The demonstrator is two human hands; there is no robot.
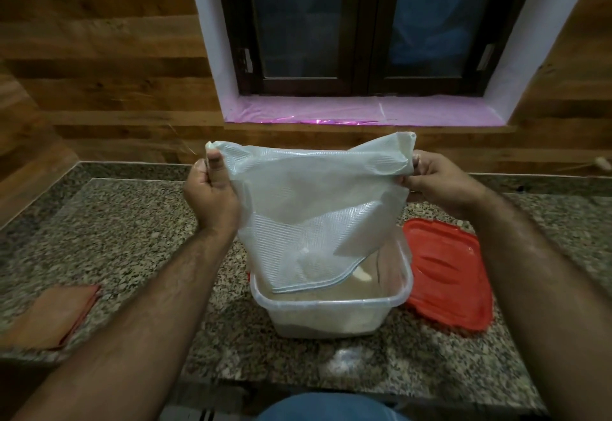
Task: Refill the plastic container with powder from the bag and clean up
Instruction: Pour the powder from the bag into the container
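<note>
A translucent white plastic bag [308, 202] hangs upside down over a clear square plastic container [331, 314] on the granite counter. My left hand [212, 188] pinches the bag's upper left corner and my right hand [437, 182] pinches its upper right corner. The bag's open end dips into the container, which holds pale brownish powder. The bag looks almost flat, with a little white powder clinging inside. A red lid [447, 275] lies flat just right of the container, touching it.
A folded brownish cloth [53, 314] lies at the counter's left front edge. A small smear of spilled white powder [344, 357] marks the counter in front of the container. Wooden wall and a dark window stand behind.
</note>
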